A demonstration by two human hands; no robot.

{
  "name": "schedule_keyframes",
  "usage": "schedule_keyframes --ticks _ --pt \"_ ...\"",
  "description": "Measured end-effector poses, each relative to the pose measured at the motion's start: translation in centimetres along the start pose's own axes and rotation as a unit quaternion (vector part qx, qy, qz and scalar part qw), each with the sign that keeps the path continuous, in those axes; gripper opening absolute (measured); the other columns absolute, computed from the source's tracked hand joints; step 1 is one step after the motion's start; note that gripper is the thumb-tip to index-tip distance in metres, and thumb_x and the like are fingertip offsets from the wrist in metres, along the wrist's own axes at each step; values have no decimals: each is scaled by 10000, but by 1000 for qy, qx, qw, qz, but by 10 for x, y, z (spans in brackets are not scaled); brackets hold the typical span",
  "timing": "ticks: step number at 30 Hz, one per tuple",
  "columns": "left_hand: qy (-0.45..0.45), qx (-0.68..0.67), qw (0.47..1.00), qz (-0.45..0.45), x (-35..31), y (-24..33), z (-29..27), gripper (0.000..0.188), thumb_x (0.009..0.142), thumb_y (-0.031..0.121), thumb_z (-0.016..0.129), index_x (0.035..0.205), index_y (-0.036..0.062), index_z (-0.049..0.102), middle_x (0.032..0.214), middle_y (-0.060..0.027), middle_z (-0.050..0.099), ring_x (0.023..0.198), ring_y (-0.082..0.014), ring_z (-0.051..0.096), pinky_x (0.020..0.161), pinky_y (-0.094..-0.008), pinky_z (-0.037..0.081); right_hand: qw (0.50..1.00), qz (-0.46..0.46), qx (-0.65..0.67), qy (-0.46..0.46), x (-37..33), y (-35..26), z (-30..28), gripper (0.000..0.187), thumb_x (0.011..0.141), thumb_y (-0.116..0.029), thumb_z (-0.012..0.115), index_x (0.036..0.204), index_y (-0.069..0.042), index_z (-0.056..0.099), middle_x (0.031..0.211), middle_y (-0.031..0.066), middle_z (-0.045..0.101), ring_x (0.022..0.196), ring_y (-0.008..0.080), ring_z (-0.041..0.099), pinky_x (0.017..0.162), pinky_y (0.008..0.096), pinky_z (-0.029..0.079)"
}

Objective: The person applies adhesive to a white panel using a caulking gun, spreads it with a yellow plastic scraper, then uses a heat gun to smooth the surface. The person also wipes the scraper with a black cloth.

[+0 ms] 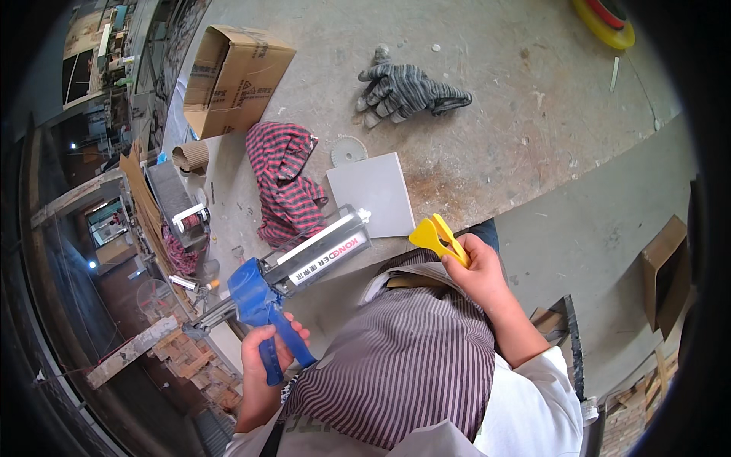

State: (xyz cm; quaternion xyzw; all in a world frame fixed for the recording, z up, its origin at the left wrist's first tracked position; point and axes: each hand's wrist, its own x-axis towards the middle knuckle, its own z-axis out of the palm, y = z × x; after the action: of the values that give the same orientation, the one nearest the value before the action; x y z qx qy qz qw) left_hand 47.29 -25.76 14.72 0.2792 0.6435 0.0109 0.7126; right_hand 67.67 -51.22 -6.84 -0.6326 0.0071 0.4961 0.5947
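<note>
My left hand (pixel 268 352) is wrapped round the blue handle of a caulking gun (pixel 255 293), which carries a twin cartridge with a white label and points up to the right. Between the fingers and thumb of my right hand (pixel 480 265) is a yellow plastic spring clamp (pixel 438 239). On the worktable, just beyond the clamp, lies a square white tile (pixel 373 196). A toothed grey disc (pixel 348 151) touches or nearly touches the tile's far edge. Left of the tile is a crumpled red-and-black checked cloth (pixel 285 179), close to the cartridge.
A grey striped work glove (pixel 411 93) lies on the dusty worktable (pixel 518 114). An open cardboard box (pixel 240 80) stands at the far left, with a corrugated cardboard roll (pixel 190 157) nearer. Yellow and red round items (pixel 609 23) sit at the far right. Another carton (pixel 664 270) stands on the floor.
</note>
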Motion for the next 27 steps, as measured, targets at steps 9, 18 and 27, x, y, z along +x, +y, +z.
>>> schedule_keyframes --ticks 9,18,27 --pt "-19 -10 1000 -12 2 2 -1 443 802 197 555 1175 -43 553 1054 -223 650 1005 -399 629 895 -523 503 999 -30 -8 -10 3 3 8 195 820 -131 654 922 7 561 724 61 554 661 129 527 629 279 458" --pt "-11 -7 1000 -19 8 4 2 463 793 200 547 1182 -50 547 1062 -218 648 1006 -393 630 903 -513 500 996 -56 -72 23 8 0 12 179 814 -131 676 875 10 584 720 113 575 657 194 572 625 313 469" --pt "-22 -22 999 -30 10 6 2 456 801 195 539 1188 -47 547 1069 -217 646 1009 -390 630 904 -511 502 964 -199 -172 34 32 5 32 124 756 -91 680 807 -10 601 748 159 585 719 335 604 639 396 493"
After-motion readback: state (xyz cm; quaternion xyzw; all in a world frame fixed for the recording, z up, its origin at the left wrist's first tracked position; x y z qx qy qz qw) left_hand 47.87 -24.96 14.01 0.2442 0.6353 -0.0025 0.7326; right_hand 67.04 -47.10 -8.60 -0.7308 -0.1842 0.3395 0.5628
